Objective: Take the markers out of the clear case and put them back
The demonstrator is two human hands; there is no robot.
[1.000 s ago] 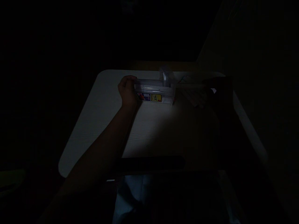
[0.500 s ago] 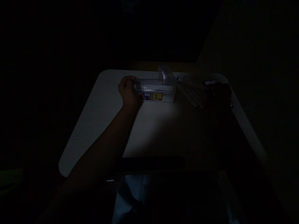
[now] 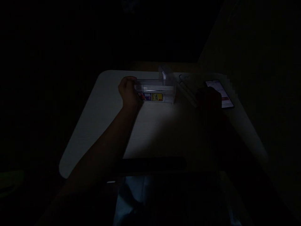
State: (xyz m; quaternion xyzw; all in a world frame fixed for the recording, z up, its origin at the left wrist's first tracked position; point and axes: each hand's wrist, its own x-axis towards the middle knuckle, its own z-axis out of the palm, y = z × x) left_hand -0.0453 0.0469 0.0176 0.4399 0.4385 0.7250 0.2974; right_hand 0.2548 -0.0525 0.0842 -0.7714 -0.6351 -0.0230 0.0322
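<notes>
My left hand (image 3: 128,91) grips the left end of a clear plastic case (image 3: 155,88) lying on its side, its fingers wrapped round that end. A colourful label (image 3: 150,96) runs along the case's front, and a clear lid-like flap (image 3: 165,73) stands up at its right end. My right hand (image 3: 210,97) is in deep shadow, at the near ends of a few slim pale sticks that look like marker pens (image 3: 187,94). Its fingers are too dark to make out. Just right of this hand lies a phone (image 3: 223,94) with its screen lit.
Everything stands on a white table (image 3: 94,110) with rounded corners. A dark slot (image 3: 152,164) runs along its near edge. Beyond the far edge is a large dark surface (image 3: 160,31). My right arm's side is deeply shadowed.
My right hand has moved left off the phone, uncovering its lit screen, and now sits at the pale sticks. Fewer sticks show than before. My left hand and the case have hardly moved.
</notes>
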